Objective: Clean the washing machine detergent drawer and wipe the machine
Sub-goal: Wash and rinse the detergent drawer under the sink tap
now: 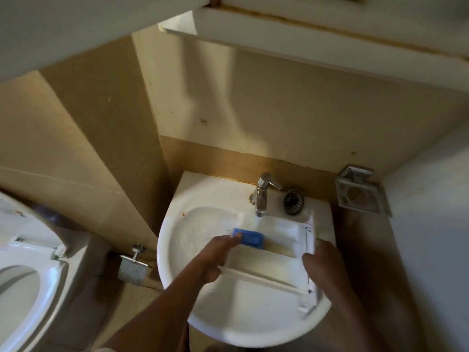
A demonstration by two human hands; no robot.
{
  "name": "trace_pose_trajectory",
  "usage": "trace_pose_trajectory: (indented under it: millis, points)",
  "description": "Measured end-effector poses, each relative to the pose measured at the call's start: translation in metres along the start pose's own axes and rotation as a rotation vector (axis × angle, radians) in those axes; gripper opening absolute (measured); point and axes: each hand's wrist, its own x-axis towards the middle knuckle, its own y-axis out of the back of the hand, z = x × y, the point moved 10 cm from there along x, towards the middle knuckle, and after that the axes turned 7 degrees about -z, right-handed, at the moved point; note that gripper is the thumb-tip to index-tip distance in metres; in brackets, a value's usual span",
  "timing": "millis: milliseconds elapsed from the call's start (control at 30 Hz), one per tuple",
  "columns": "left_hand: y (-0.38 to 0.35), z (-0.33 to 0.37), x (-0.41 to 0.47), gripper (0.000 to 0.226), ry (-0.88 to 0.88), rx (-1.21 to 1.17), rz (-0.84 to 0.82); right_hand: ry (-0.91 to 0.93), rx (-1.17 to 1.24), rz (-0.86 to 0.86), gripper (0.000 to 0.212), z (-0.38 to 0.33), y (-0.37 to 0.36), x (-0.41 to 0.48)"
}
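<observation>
You hold the drawer point(274, 252) over the sink point(177, 240), under the tap point(262, 196). Left hand point(218, 255) grips its near-left edge; right hand point(322, 260) clasps the front panel. Judged light, rigid plastic, slippery if wet, so grip the side walls, not the blue insert point(250, 237) by your left fingertips.

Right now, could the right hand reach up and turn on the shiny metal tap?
Probably yes. The right hand grips the white plastic detergent drawer, so it must let go first. The shiny metal tap stands just beyond the drawer with nothing between them.
</observation>
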Motion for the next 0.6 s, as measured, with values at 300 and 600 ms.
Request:
trace_pose_trajectory:
  millis: [300, 600]
  points:
    - [0.010, 0.005, -0.009, 0.021, 0.024, 0.050, 0.112, 0.011, 0.097, -0.048, 0.011, 0.006, -0.016, 0.008]
    - [0.017, 0.073, -0.044, 0.046, -0.057, 0.438, 0.347, -0.048, 0.469, -0.356, 0.026, 0.030, -0.077, 0.006]
